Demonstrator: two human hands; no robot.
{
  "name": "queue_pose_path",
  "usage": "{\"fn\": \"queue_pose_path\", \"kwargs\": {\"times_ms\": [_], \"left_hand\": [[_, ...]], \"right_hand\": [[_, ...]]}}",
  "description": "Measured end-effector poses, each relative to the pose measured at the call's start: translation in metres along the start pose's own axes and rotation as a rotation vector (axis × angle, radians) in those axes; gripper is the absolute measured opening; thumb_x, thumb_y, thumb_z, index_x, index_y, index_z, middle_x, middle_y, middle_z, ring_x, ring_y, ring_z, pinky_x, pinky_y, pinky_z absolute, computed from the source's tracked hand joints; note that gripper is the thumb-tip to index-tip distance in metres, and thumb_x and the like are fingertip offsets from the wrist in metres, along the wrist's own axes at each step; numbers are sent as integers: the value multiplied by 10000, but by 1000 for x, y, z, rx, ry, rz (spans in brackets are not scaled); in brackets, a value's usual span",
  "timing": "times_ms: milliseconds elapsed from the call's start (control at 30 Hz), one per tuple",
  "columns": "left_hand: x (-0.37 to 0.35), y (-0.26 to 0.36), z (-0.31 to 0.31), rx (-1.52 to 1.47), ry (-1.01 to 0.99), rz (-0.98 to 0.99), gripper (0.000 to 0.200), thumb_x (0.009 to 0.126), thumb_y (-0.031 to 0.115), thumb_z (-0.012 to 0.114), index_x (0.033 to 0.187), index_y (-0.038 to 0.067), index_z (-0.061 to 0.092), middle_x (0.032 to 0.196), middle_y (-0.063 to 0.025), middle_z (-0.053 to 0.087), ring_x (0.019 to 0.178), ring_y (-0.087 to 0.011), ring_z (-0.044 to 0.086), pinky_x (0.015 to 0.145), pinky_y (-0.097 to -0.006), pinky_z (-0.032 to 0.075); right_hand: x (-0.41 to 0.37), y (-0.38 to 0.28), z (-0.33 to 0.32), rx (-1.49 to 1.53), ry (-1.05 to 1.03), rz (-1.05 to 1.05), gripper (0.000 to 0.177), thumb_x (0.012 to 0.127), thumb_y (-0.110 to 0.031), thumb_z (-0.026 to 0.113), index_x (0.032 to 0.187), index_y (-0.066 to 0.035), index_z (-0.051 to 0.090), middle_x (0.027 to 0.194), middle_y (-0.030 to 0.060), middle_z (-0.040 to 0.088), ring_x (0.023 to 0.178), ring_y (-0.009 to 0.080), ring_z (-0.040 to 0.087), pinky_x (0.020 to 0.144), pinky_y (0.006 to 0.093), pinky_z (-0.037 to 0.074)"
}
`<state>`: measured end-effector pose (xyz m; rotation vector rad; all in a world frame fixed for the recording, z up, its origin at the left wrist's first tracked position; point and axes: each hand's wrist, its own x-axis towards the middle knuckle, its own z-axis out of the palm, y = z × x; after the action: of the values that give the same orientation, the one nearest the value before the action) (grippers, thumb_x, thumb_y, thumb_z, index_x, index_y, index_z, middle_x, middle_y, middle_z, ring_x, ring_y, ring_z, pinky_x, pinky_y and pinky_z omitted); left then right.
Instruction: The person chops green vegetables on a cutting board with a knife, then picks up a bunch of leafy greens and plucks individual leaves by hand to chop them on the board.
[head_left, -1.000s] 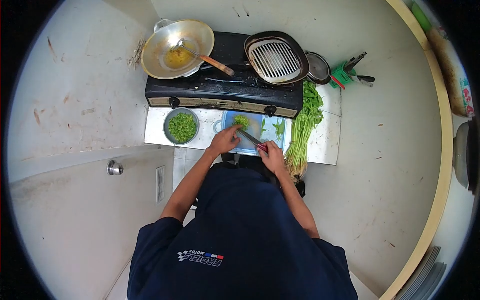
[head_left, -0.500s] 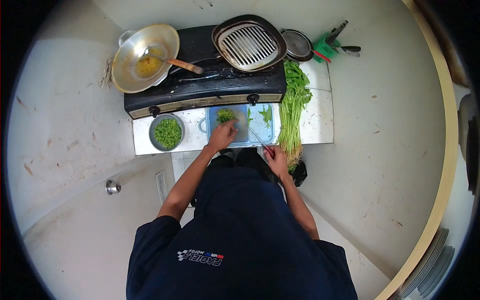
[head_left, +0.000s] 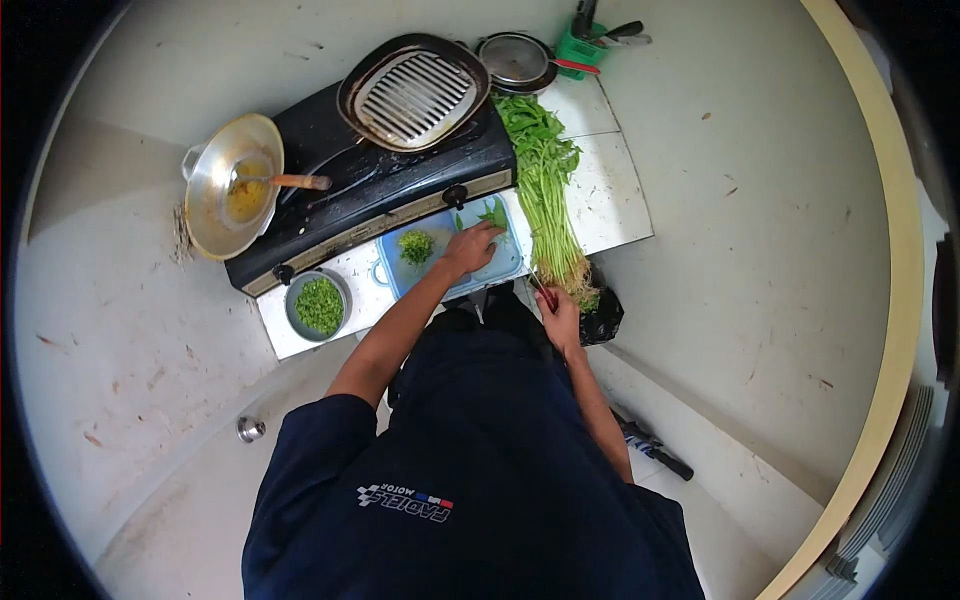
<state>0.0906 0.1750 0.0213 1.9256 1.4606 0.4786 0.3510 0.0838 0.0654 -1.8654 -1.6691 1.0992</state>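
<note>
My left hand [head_left: 473, 248] is over the right part of the blue cutting board [head_left: 437, 272], fingers stretched out at some loose green leaves [head_left: 492, 213]. Whether the fingertips press on the leaves I cannot make out. Chopped greens [head_left: 415, 246] lie in a small heap on the board's left part. At the counter's front edge, my right hand [head_left: 562, 318] is closed around the red handle of a knife [head_left: 546, 297], its blade pointing up and away from me. Beyond that hand lies a big bunch of leafy greens [head_left: 545, 205] with roots towards me.
A grey bowl [head_left: 346, 305] of chopped greens stands left of the board. Behind is a black stove [head_left: 330, 215] bearing a wok [head_left: 212, 200] with a wooden-handled utensil and a grill pan [head_left: 352, 105]. A strainer [head_left: 515, 58] and green utensil holder [head_left: 577, 50] sit at the back right.
My left hand has moved right, from the chopped heap to the loose leaves. The knife has come off the board towards the bunch's roots. The whole view has turned and shifted.
</note>
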Motion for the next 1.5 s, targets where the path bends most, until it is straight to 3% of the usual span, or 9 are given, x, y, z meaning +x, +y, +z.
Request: {"fn": "queue_pose_path", "kwargs": {"times_ms": [233, 300, 500, 600, 700, 800, 933, 1000, 1500], "left_hand": [[16, -9, 12, 71, 1, -85, 392, 870, 38, 600, 1236, 139, 698, 1307, -143, 627, 1134, -386, 649, 933, -492, 561], [20, -11, 16, 129, 32, -29, 368, 867, 29, 602, 1204, 137, 702, 1261, -135, 633, 1112, -384, 656, 919, -496, 563], [27, -8, 17, 240, 72, 23, 332, 846, 21, 629, 1157, 120, 694, 1138, -130, 613, 1025, -376, 667, 853, -490, 568], [27, -3, 12, 238, 68, 14, 297, 852, 18, 627, 1131, 107, 680, 1108, -138, 592, 990, -386, 663, 827, -492, 566], [24, 1, 3, 162, 72, 9, 214, 899, 40, 613, 1104, 89, 649, 1086, -148, 575, 975, -401, 651, 812, -504, 555], [21, -2, -1, 63, 77, -19, 126, 946, 78, 602, 1069, 84, 628, 1074, -140, 576, 964, -405, 645, 820, -504, 543], [11, -4, -5, -37, 176, 22, 69, 972, 74, 580, 1039, 73, 597, 1052, -141, 566, 954, -416, 634, 821, -502, 532], [10, -3, -6, -38, 183, 2, 72, 973, 70, 577, 1044, 68, 590, 1050, -143, 572, 953, -416, 632, 821, -501, 528], [15, -5, 6, -72, 126, -38, 169, 914, 48, 621, 1083, 48, 618, 1024, -162, 621, 994, -393, 638, 875, -473, 522]], "right_hand": [[8, 19, -14, -23, 50, -28, 264, 943, -240, 738, 989, 12, 675, 826, 186, 681, 743, 344, 669, 701, 437, 518], [14, 20, -18, 15, 26, 15, 267, 938, -243, 742, 984, 10, 672, 834, 192, 681, 751, 356, 670, 706, 446, 519], [48, 20, -21, -26, 30, -191, 317, 948, -294, 748, 980, 14, 680, 759, 160, 658, 665, 265, 620, 633, 402, 476], [60, 14, -27, -35, -47, -134, 296, 942, -291, 741, 1006, -6, 689, 818, 180, 665, 762, 366, 651, 701, 464, 506], [69, 20, -24, 22, -27, -217, 317, 953, -296, 742, 998, 13, 687, 760, 162, 666, 676, 273, 641, 628, 397, 482], [73, 20, -30, 73, -97, -178, 325, 955, -326, 728, 999, -7, 687, 787, 172, 660, 727, 342, 640, 685, 449, 492], [83, 31, -27, 40, -112, -206, 321, 959, -318, 730, 996, -2, 686, 743, 150, 638, 677, 292, 612, 636, 425, 466], [87, 32, -26, 50, -100, -227, 308, 965, -296, 732, 994, 7, 690, 695, 113, 613, 627, 222, 567, 595, 390, 439], [93, 47, -28, 49, -88, -288, 290, 963, -281, 737, 967, 5, 692, 663, 87, 557, 591, 194, 499, 574, 366, 405]]}}
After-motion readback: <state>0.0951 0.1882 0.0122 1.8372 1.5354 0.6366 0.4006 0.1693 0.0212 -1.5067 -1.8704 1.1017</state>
